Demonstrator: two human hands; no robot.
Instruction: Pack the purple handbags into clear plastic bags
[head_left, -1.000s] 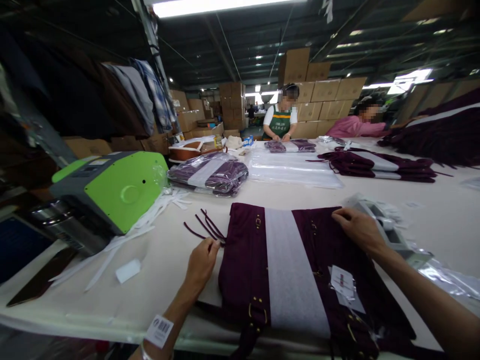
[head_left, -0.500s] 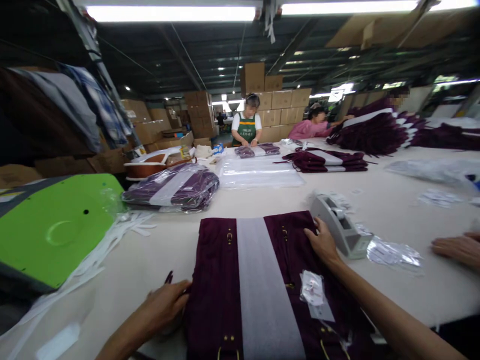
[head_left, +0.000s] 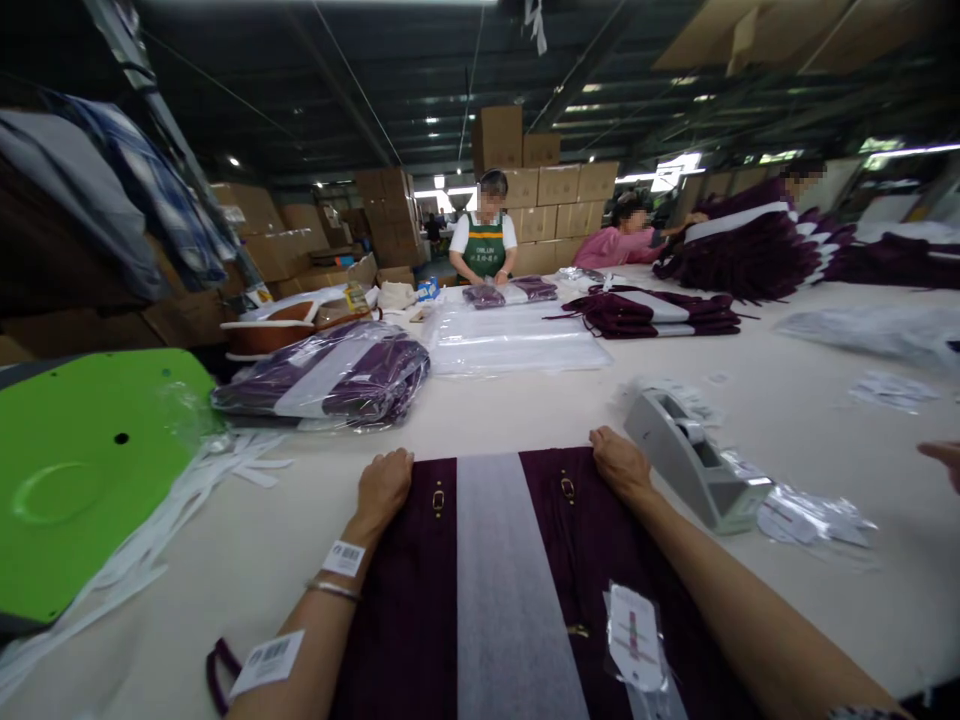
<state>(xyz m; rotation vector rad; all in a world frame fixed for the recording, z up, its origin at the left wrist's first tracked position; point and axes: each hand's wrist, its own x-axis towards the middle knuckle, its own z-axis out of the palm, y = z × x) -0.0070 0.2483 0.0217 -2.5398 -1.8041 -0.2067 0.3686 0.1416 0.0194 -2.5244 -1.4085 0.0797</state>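
A dark purple fabric bag [head_left: 401,560] with small brass buckles lies flat before me, a pale strip of paper-like material [head_left: 510,570] down its middle. My left hand [head_left: 385,488] is closed on its far left corner, fingers curled. At the far right corner, my right hand [head_left: 621,464] grips the edge. A printed tag in clear plastic [head_left: 636,635] rests on the bag's right side. Two barcode labels [head_left: 270,662] are stuck to my left forearm. The bag's near end runs out of view.
A grey tape dispenser [head_left: 694,460] stands close by my right hand. Plastic-wrapped purple goods [head_left: 337,375] lie behind on the left, near a green machine [head_left: 97,480]. Clear bags [head_left: 517,340] and more purple bags [head_left: 660,312] lie further back. Another person's hand [head_left: 943,460] enters at right.
My left hand has moved from the bag's left side up to its far left corner. My right hand has shifted slightly to the left along the far edge. The view has tilted a little.
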